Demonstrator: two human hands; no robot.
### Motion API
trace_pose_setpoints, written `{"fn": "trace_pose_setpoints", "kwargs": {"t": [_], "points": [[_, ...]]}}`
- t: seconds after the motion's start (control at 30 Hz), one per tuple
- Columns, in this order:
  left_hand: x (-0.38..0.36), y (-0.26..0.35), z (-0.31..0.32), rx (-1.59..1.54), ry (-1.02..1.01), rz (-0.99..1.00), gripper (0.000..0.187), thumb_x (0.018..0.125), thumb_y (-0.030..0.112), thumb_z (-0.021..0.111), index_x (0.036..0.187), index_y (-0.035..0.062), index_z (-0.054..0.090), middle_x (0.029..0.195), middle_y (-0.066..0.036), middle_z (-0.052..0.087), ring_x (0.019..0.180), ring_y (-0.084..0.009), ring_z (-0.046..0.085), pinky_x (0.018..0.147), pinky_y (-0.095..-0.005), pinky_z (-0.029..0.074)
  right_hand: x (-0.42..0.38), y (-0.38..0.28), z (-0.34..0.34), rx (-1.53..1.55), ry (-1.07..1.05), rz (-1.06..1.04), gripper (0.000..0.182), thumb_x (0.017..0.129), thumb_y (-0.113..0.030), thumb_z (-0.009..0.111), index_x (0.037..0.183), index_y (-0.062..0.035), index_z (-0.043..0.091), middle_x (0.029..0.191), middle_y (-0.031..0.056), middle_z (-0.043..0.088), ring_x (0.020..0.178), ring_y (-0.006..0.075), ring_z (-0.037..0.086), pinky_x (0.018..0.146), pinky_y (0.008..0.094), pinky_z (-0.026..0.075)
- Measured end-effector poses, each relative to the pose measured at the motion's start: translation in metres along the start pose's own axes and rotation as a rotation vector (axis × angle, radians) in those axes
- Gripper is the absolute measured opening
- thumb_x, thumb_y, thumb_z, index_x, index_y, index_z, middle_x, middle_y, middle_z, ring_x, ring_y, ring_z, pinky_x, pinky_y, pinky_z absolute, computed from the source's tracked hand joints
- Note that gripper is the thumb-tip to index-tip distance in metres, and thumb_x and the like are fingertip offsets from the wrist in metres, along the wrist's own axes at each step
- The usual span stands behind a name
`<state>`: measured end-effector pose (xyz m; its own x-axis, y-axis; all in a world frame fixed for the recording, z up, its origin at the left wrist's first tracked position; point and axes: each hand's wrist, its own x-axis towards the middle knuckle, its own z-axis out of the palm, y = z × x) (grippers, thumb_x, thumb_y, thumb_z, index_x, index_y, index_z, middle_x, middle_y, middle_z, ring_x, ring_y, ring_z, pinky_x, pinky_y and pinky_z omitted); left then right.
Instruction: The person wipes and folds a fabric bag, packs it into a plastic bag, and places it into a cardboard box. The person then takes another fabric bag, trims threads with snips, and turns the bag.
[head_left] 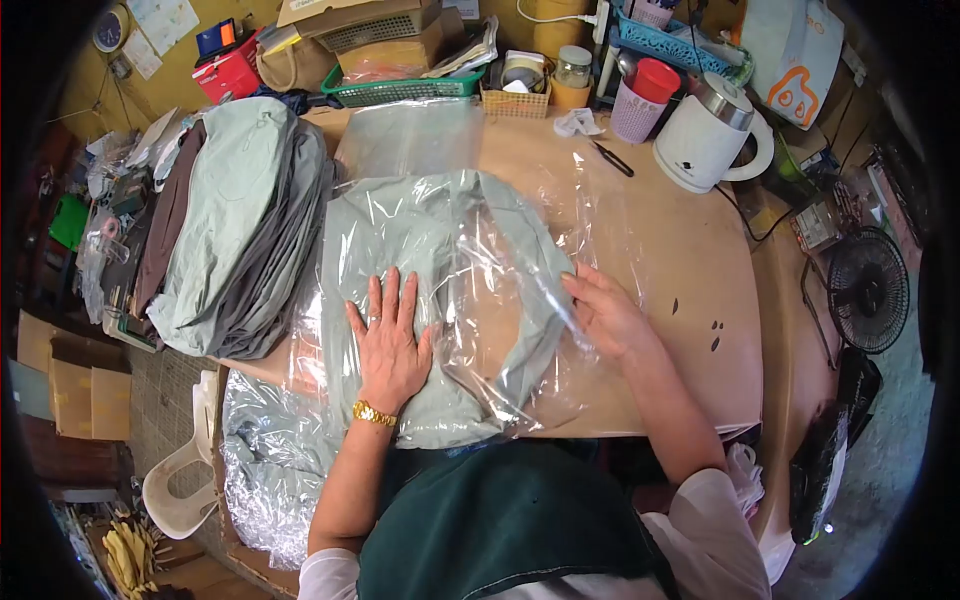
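fingers spread wide, the left hand [393, 350] lies flat over the soft, pale grey-green cloth garment [400, 230], which sits inside a clear, glossy plastic bag [482, 305] and reaches the near edge of the smooth brown desk [690, 390]. nice anchor, that; a light, broad palm should stop the cloth bunching. across to the right hand [603, 308]: thumb and forefinger pinching, it seems, the film by the garment's right side; cloth caught too? can't tell. gentle outward tension, i'd say, no yanking: thin film could tear.
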<state>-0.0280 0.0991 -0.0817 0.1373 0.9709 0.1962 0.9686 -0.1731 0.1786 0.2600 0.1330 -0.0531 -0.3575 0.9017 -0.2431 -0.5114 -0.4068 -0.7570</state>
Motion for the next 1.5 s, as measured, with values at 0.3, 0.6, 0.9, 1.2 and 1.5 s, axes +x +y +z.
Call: {"fn": "trace_pose_setpoints", "kwargs": {"t": [0.3, 0.6, 0.9, 1.2, 1.5], "points": [[-0.001, -0.005, -0.001, -0.003, -0.007, 0.044, 0.073, 0.09, 0.035, 0.056, 0.152, 0.0104, 0.027, 0.158, -0.013, 0.023, 0.147, -0.0361, 0.017, 0.116, -0.0597, 0.001, -0.026, -0.005, 0.03, 0.001, -0.102, -0.069, 0.034, 0.101, -0.015, 0.049, 0.131, 0.001, 0.046, 0.122, 0.009, 0.06, 0.111, 0.0176, 0.06, 0.1, 0.0363, 0.045], [-0.001, -0.007, 0.001, 0.011, -0.019, 0.045, 0.071, 0.09, 0.034, 0.056, 0.151, 0.0106, 0.029, 0.158, -0.013, 0.023, 0.146, -0.0359, 0.019, 0.116, -0.0602, 0.003, -0.024, -0.001, 0.04, -0.155, -0.124, -0.134, 0.04, 0.096, -0.012, 0.057, 0.133, -0.0014, 0.044, 0.114, 0.0066, 0.063, 0.1, 0.0128, 0.062, 0.083, 0.0279, 0.051], [0.002, -0.002, 0.001, 0.011, 0.005, -0.008, 0.069, 0.093, 0.043, 0.051, 0.151, 0.0106, 0.03, 0.158, -0.015, 0.024, 0.146, -0.0385, 0.019, 0.114, -0.0628, 0.006, -0.036, 0.016, -0.048, -0.409, 0.674, -0.391, 0.016, 0.093, -0.008, 0.055, 0.107, -0.0023, 0.062, 0.108, 0.0065, 0.063, 0.094, 0.0162, 0.06, 0.08, 0.0314, 0.049], [0.031, -0.015, -0.046, -0.087, 0.034, 0.07, 0.054, 0.092, 0.025, 0.054, 0.143, 0.0095, 0.044, 0.155, -0.018, 0.029, 0.145, -0.04, 0.021, 0.112, -0.0651, 0.014, -0.009, -0.045, 0.036, -1.566, -0.44, -0.517, 0.018, 0.087, -0.004, 0.059, 0.104, 0.002, 0.06, 0.111, 0.0142, 0.06, 0.109, 0.032, 0.057, 0.099, 0.0451, 0.043], [0.154, 0.017, -0.057, -0.258, 0.055, 0.468, 0.062, 0.082, 0.03, 0.065, 0.137, 0.0099, 0.046, 0.138, -0.019, 0.049, 0.13, -0.0382, 0.043, 0.104, -0.0639, 0.029, 0.11, -0.024, 0.079, -2.281, -0.528, -0.135, 0.051, 0.093, -0.021, 0.055, 0.139, -0.0041, 0.043, 0.149, 0.0173, 0.037, 0.139, 0.026, 0.034, 0.114, 0.0412, 0.03]]}}
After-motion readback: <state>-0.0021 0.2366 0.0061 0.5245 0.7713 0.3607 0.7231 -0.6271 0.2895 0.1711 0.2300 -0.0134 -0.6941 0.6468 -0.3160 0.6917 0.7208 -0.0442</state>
